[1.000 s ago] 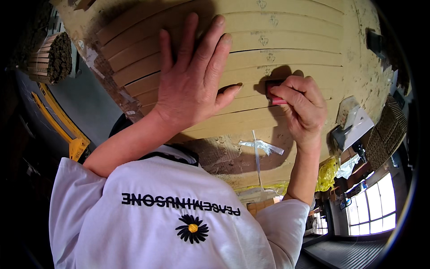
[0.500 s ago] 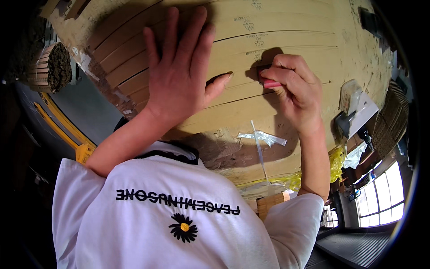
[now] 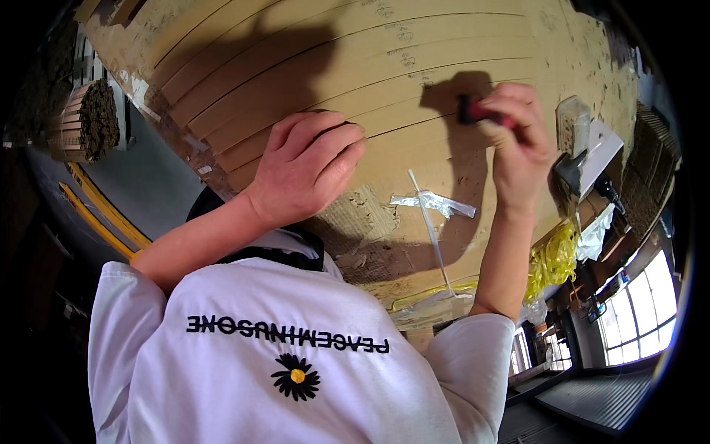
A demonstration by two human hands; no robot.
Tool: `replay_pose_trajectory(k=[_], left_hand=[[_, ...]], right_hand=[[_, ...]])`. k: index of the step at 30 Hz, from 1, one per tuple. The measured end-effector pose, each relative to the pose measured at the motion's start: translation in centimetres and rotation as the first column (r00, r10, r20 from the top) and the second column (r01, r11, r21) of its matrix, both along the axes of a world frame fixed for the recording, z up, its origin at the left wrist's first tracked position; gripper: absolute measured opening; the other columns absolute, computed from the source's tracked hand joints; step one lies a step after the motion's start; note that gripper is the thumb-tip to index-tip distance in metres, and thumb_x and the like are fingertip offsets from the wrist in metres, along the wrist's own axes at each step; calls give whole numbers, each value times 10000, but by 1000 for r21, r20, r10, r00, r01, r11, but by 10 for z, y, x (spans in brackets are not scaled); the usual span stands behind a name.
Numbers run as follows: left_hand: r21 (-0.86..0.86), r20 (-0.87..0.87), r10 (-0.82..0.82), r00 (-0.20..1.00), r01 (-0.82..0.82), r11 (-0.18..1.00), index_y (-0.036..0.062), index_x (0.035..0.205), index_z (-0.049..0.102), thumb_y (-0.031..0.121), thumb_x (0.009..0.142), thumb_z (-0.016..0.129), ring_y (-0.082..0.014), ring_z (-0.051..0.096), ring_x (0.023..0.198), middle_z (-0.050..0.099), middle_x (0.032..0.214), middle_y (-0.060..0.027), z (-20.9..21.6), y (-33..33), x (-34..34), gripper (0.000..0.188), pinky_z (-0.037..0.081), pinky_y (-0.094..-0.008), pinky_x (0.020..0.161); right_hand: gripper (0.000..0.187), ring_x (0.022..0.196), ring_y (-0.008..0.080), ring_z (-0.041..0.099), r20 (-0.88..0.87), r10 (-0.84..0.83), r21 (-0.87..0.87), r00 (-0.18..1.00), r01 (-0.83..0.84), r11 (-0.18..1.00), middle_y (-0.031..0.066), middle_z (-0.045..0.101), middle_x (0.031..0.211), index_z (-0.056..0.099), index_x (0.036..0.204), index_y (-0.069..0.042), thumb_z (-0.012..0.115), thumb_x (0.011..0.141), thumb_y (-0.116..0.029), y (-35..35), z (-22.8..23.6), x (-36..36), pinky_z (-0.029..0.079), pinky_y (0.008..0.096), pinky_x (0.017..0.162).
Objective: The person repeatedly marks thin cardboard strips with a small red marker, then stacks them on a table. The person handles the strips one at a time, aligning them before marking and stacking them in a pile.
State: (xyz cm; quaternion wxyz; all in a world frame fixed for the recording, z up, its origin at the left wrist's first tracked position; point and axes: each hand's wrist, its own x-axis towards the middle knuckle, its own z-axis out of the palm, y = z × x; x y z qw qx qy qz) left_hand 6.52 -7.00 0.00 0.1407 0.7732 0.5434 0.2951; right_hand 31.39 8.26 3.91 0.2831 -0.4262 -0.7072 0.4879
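Observation:
My right hand (image 3: 521,144) is raised at the right over the cardboard, its shadow falling beside it. Pinched in its fingers is a small red-and-black block that looks like a hand stamp (image 3: 473,111), slightly blurred. Flat brown cardboard strips (image 3: 436,52) lie side by side, and a column of small dark printed marks (image 3: 405,59) runs across several of them. My left hand (image 3: 307,170) rests at the near side of the strips, back upward, fingers curled. Its thumb and whatever lies under the fingers are hidden.
A clear tape piece (image 3: 436,204) and a thin white strap (image 3: 429,229) lie on the worn cardboard-covered table (image 3: 562,66). At the right are a tape dispenser (image 3: 569,174) and yellow plastic (image 3: 553,255). A bundle of cardboard strips (image 3: 87,122) stands at the left.
My left hand has drawn back toward me from flat and spread to curled. My right hand has lifted off the strips and moved right, still holding the stamp.

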Motion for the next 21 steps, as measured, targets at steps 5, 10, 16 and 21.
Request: replay_pose_trajectory(k=[5, 10, 16, 21], left_hand=[[1, -14, -13, 1000, 13, 1000, 73, 1034, 705, 79, 660, 777, -249, 610, 1086, 653, 1162, -30, 0, -1, -2, 381, 466, -413, 916], [-10, -16, 6, 1000, -6, 1000, 74, 993, 714, 73, 683, 772, -237, 609, 1086, 661, 1142, -27, 2, -2, 0, 315, 463, -410, 936], [-16, 11, 21, 1000, -20, 1000, 81, 950, 729, 70, 707, 775, -225, 607, 1087, 667, 1133, -20, 1, -1, 0, 247, 462, -398, 950], [-22, 27, 30, 999, -30, 999, 88, 943, 735, 65, 715, 783, -219, 600, 1097, 665, 1135, -10, -1, -2, 0, 234, 461, -391, 954]], right_hand=[[193, 843, 207, 649, 58, 206, 84, 977, -211, 974, 78, 660, 969, 766, 967, -31, 786, 780, 12, -17, -4, -24, 525, 292, 703], [227, 813, 235, 653, 132, 285, 197, 949, -307, 931, 83, 649, 921, 755, 935, -35, 791, 715, 6, -14, -8, -31, 519, 324, 657], [238, 795, 237, 656, 204, 285, 224, 936, -329, 918, 84, 648, 903, 755, 925, -36, 788, 696, 18, -12, -5, -34, 524, 323, 649], [255, 790, 235, 659, 199, 293, 214, 935, -333, 918, 82, 652, 900, 756, 926, -31, 794, 679, 24, -12, -5, -35, 530, 324, 644]])
